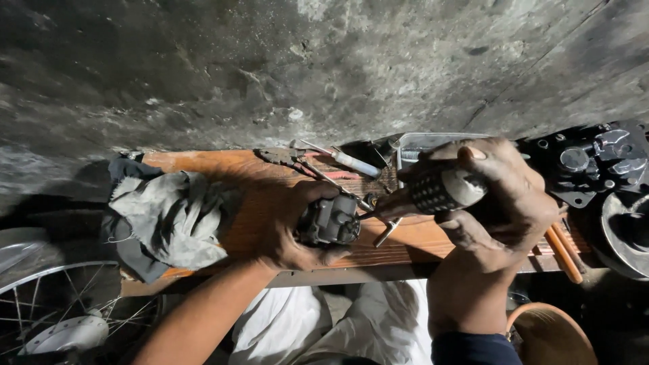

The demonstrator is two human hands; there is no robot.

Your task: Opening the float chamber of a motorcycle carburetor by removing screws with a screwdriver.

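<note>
Black metal part clamped in left hand; right hand tight around screwdriver.

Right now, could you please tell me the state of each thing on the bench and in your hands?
Left hand: closed around the small dark metal part.
Right hand: closed on the screwdriver, tip at the part.
Grey rag: crumpled on the wooden board.
Loose tools: lying flat on the board.
Spoked wheel: lying below the board, partly visible.
</note>
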